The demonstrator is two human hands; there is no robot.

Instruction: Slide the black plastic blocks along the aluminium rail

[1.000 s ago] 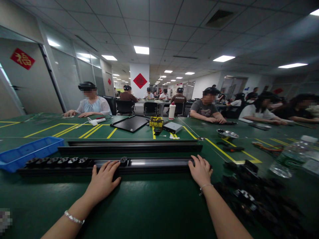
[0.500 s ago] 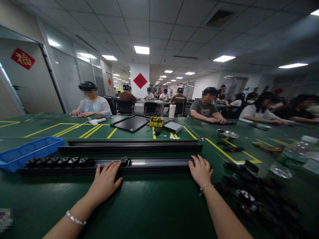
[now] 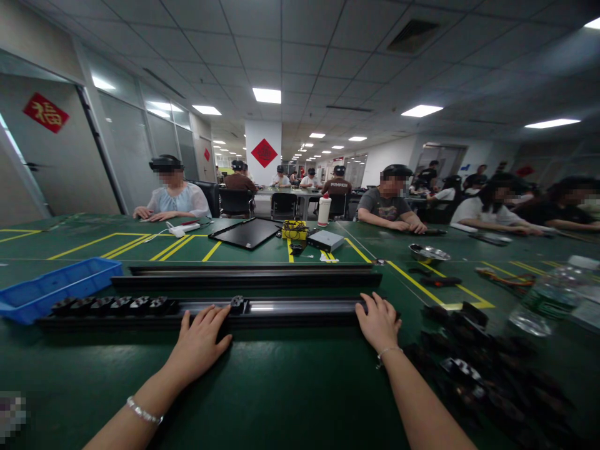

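Note:
A long black rail (image 3: 300, 310) with a shiny metal channel lies across the table in front of me. My left hand (image 3: 201, 334) rests on its near side, fingers stretched and spread. Just right of those fingertips a small black block (image 3: 238, 304) sits in the channel; whether they touch it I cannot tell. Several similar black blocks (image 3: 122, 305) stand in a row at the rail's left end. Over the right end lies my right hand (image 3: 379, 319), its fingers apart and lightly bent across the edge. A second black rail (image 3: 248, 277) runs parallel just behind.
A blue bin (image 3: 60, 284) stands at left. On the right are a heap of black parts (image 3: 487, 369), a water bottle (image 3: 539, 300) and a metal bowl (image 3: 429, 253). A black tray (image 3: 246, 232) and grey box (image 3: 325, 240) lie farther back. Other people sit across the table.
The single block has shifted slightly right, away from my left fingertips. The rail also appears a touch farther right. Both hands stay in almost the same place.

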